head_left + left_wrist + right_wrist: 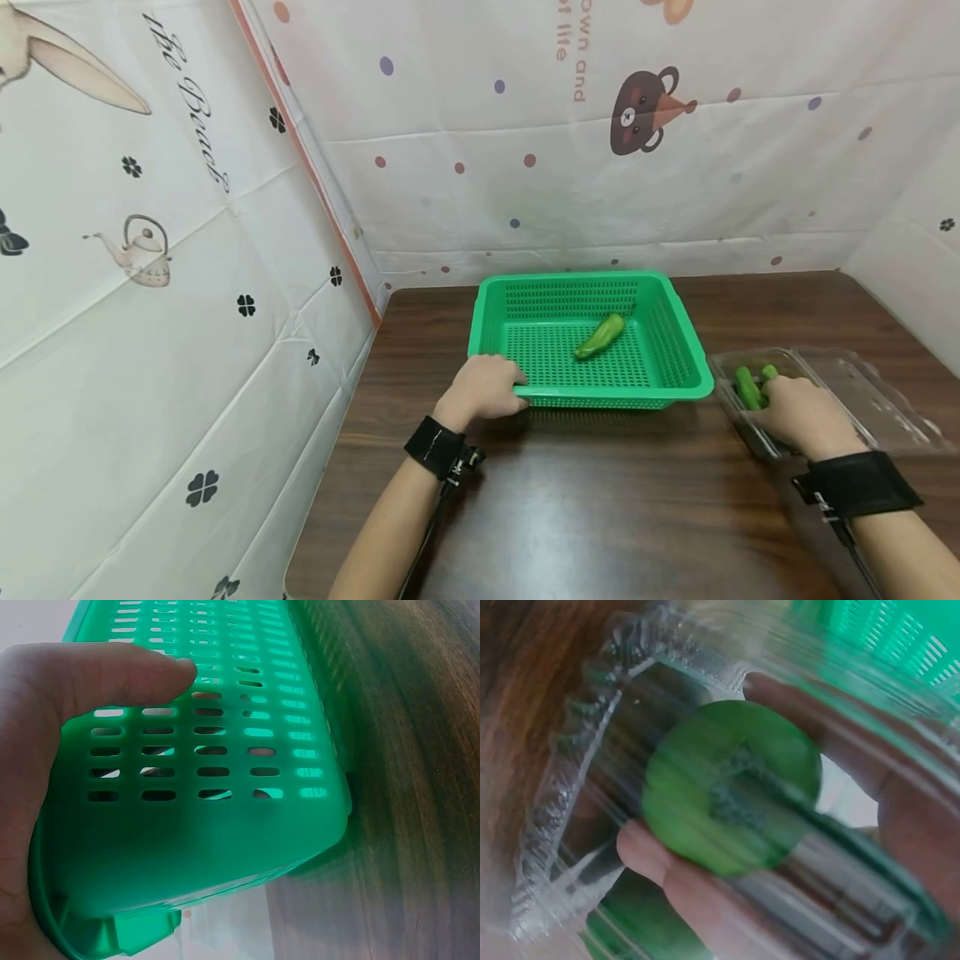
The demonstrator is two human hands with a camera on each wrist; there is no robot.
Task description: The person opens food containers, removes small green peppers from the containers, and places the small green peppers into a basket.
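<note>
Your left hand [486, 390] is gripping the green basket [678, 333] at its near left corner; the left wrist view is showing your thumb [112, 675] lying flat along the slotted wall [225, 750] while the palm is wrapping the corner rim. The basket is sitting on the dark wooden surface [570, 500], its far edge close to the patterned backdrop [600, 150]. One green pepper [600, 336] is lying loose inside the basket, toward its right rear part, clear of your hand.

Your right hand [802, 414] is reaching into the clear plastic tray [885, 400], which is standing just to the right of the basket, nearly touching its near right corner. Your fingers [697, 896] are closing round a second green pepper [731, 787]; the right wrist view is showing its cut stem end facing the lens, with fingers below and the thumb on the opposite side. That view is badly blurred, so the grip appears firm, but I cannot confirm it. In the head view, two green pepper ends [753, 383] are showing in the tray just beyond your knuckles, on the side nearest the basket.
</note>
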